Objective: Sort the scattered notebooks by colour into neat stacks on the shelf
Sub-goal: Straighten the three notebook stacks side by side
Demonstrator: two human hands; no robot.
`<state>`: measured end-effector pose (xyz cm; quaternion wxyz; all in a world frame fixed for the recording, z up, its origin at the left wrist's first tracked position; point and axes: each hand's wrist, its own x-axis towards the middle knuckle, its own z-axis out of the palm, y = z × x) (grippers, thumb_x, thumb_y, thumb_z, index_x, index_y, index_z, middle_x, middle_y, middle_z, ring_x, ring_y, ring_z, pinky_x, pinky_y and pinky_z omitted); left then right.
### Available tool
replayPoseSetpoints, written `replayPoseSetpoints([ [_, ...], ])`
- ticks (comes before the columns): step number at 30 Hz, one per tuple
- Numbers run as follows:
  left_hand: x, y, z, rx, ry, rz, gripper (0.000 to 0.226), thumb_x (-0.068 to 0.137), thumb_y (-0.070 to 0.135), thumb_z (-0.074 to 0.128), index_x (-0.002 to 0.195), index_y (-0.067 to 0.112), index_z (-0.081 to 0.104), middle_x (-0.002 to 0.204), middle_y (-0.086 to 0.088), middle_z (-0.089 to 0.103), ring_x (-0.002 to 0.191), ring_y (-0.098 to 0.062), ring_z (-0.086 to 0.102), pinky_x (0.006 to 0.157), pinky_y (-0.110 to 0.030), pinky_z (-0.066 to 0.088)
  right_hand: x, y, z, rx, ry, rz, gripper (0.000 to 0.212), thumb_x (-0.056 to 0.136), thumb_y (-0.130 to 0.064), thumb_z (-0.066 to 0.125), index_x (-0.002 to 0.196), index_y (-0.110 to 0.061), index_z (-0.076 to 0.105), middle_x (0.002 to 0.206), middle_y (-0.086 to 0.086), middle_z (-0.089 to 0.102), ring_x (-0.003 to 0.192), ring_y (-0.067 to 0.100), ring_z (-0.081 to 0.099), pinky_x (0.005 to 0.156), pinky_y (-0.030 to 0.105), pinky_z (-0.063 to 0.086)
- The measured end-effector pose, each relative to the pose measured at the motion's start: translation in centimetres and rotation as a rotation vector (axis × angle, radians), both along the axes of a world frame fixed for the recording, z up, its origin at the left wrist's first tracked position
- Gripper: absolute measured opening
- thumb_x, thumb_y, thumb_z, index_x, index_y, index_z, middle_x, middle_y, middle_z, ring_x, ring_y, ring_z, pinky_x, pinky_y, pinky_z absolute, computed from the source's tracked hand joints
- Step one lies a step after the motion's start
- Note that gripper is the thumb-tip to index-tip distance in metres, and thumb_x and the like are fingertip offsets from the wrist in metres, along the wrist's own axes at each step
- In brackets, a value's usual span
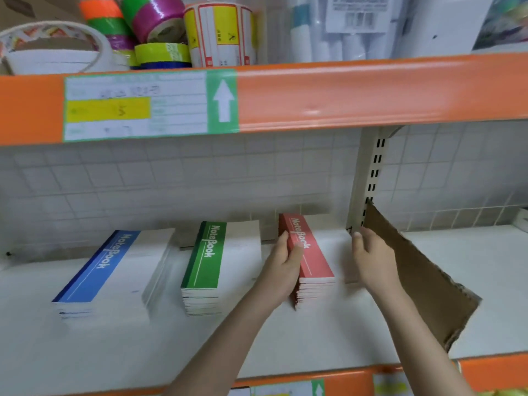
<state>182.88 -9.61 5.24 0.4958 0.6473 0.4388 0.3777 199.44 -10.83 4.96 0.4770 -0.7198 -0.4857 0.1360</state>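
Observation:
Three stacks of notebooks lie on the white shelf (pixel 314 338): a blue stack (pixel 108 270) at the left, a green stack (pixel 205 261) in the middle and a red stack (pixel 311 258) to the right. My left hand (pixel 283 270) presses against the left side of the red stack, with the thumb over the top cover's edge. My right hand (pixel 368 258) hovers just right of the red stack, fingers loosely curved, holding nothing. The white right half of the red stack looks washed out against the shelf.
A brown cardboard divider (pixel 423 281) stands upright right of my right hand. A slotted metal upright (pixel 371 178) runs up the tiled back wall. The orange shelf rail (pixel 371 92) above carries tape rolls (pixel 154 21) and label rolls.

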Motion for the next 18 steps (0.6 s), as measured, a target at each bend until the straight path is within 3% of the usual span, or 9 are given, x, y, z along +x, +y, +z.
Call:
replayPoseSetpoints([
  [2, 1.7, 1.5, -0.5, -0.074, -0.001, 0.097, 0.041, 0.102, 0.031, 0.035, 0.141, 0.018, 0.033, 0.116, 0.005, 0.055, 0.089, -0.003, 0.057, 0.072, -0.009, 0.043, 1.3, 1.0, -0.4, -0.106, 0.053, 0.008, 0.030, 0.100, -0.019, 0.036, 0.106, 0.001, 0.058, 0.104, 0.021, 0.062, 0.101, 0.038, 0.055, 0.071, 0.030, 0.032],
  [4, 2.7, 2.6, -1.2, -0.208, -0.040, 0.161, 0.044, 0.102, 0.037, 0.033, 0.140, 0.015, 0.035, 0.113, 0.001, 0.059, 0.082, -0.006, 0.059, 0.063, -0.012, 0.046, 2.3, 1.8, -1.0, -0.197, 0.106, 0.034, 0.029, 0.100, -0.023, 0.035, 0.104, -0.003, 0.056, 0.104, 0.019, 0.061, 0.100, 0.036, 0.056, 0.072, 0.030, 0.034],
  [7, 3.6, 3.6, -2.2, -0.419, -0.174, 0.234, 0.048, 0.100, 0.045, 0.034, 0.133, 0.012, 0.049, 0.110, -0.010, 0.068, 0.087, -0.022, 0.067, 0.066, -0.023, 0.052, 3.1, 2.6, -2.0, -0.270, 0.190, 0.079, 0.030, 0.100, -0.026, 0.038, 0.105, -0.003, 0.057, 0.101, 0.014, 0.059, 0.093, 0.029, 0.054, 0.078, 0.033, 0.038],
  [10, 3.9, 3.8, -3.2, -0.488, -0.311, 0.261, 0.047, 0.099, 0.047, 0.038, 0.123, 0.012, 0.059, 0.094, -0.009, 0.072, 0.076, -0.022, 0.068, 0.062, -0.025, 0.051, 3.5, 2.8, -2.7, -0.251, 0.383, 0.094, 0.030, 0.100, -0.031, 0.039, 0.100, -0.006, 0.056, 0.080, 0.007, 0.055, 0.076, 0.021, 0.052, 0.067, 0.030, 0.039],
  [12, 3.7, 3.8, -3.8, -0.505, -0.361, 0.249, 0.046, 0.098, 0.047, 0.040, 0.117, 0.011, 0.063, 0.084, -0.007, 0.074, 0.070, -0.021, 0.070, 0.060, -0.026, 0.051, 3.7, 2.4, -2.9, -0.245, 0.547, 0.104, 0.031, 0.100, -0.033, 0.039, 0.091, -0.011, 0.058, 0.074, 0.012, 0.055, 0.064, 0.016, 0.051, 0.055, 0.028, 0.036],
  [16, 3.6, 4.1, -5.1, -0.574, -0.474, 0.218, 0.049, 0.093, 0.053, 0.045, 0.107, 0.011, 0.067, 0.086, -0.009, 0.075, 0.072, -0.022, 0.072, 0.066, -0.030, 0.053, 4.4, 2.4, -3.9, -0.200, 0.869, 0.153, 0.041, 0.096, -0.045, 0.044, 0.074, -0.021, 0.069, 0.064, 0.004, 0.071, 0.058, 0.018, 0.067, 0.059, 0.028, 0.046],
  [18, 3.6, 4.3, -5.5, -0.582, -0.494, 0.216, 0.050, 0.091, 0.054, 0.047, 0.106, 0.012, 0.068, 0.086, -0.010, 0.074, 0.071, -0.023, 0.072, 0.067, -0.031, 0.053, 4.8, 2.6, -4.1, -0.177, 0.999, 0.171, 0.045, 0.094, -0.050, 0.043, 0.076, -0.021, 0.072, 0.072, 0.004, 0.074, 0.060, 0.021, 0.070, 0.062, 0.031, 0.048],
])
